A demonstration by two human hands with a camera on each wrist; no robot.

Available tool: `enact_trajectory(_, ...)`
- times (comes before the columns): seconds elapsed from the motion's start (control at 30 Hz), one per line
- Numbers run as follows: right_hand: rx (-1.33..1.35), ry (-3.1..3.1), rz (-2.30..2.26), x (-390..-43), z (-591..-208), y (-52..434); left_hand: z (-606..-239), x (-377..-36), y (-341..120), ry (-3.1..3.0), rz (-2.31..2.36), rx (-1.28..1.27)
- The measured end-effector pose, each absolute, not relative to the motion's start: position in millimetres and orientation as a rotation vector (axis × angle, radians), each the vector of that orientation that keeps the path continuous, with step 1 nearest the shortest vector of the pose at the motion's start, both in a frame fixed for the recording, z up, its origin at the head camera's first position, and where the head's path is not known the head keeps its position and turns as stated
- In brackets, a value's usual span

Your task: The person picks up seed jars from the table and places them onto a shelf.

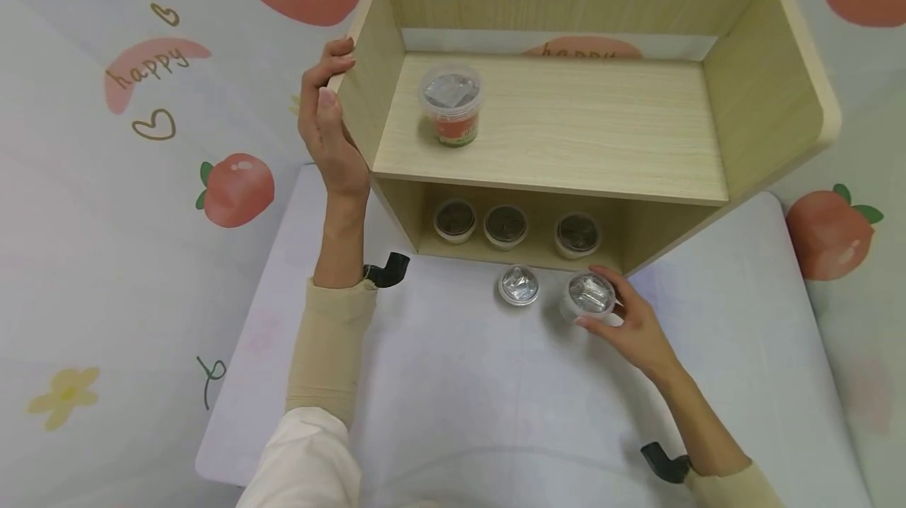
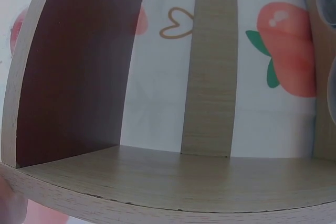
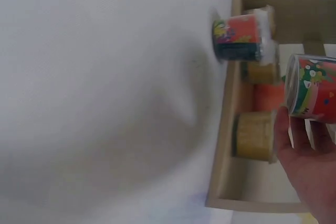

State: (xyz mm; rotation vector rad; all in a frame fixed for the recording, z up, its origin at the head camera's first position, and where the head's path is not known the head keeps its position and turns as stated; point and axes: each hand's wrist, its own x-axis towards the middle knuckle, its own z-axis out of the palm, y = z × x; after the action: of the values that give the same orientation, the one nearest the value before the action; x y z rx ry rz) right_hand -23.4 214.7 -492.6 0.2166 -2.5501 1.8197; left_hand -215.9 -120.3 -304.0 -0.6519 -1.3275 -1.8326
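A two-level wooden shelf (image 1: 566,178) stands on a white table (image 1: 453,398). My left hand (image 1: 329,127) grips the shelf's left side panel (image 2: 68,77), fingers curled over its front edge. My right hand (image 1: 626,319) holds a small foil-lidded cup (image 1: 589,296) on the table in front of the shelf; in the right wrist view that cup (image 3: 312,90) shows a red printed label. A second foil-lidded cup (image 1: 519,285) stands just left of it. One cup (image 1: 451,105) sits on the upper level. Three dark-lidded cups (image 1: 506,225) stand in a row on the lower level.
The wall behind is a white cloth printed with peaches (image 1: 237,189) and hearts. The table's front and right parts (image 1: 743,319) are bare cloth. The upper level's right half (image 1: 602,130) holds nothing.
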Motion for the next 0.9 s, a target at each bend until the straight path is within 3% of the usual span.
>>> enact_trajectory(0.23, 0.297, -2.459, 1.934, -20.6, -474.9, 213.9, -304.0, -216.0, -121.0, -1.339, -1.827, -0.655)
enact_trajectory(0.57, 0.359, -2.520, 1.777, -15.7, -434.7, 210.4, -303.6, -216.3, -120.6, -1.308, -1.848, -0.671)
enact_trajectory(0.9, 0.585, -2.488, 1.665, -19.1, -387.1, 212.3, -304.7, -215.5, -123.3, -1.347, -1.814, -0.693)
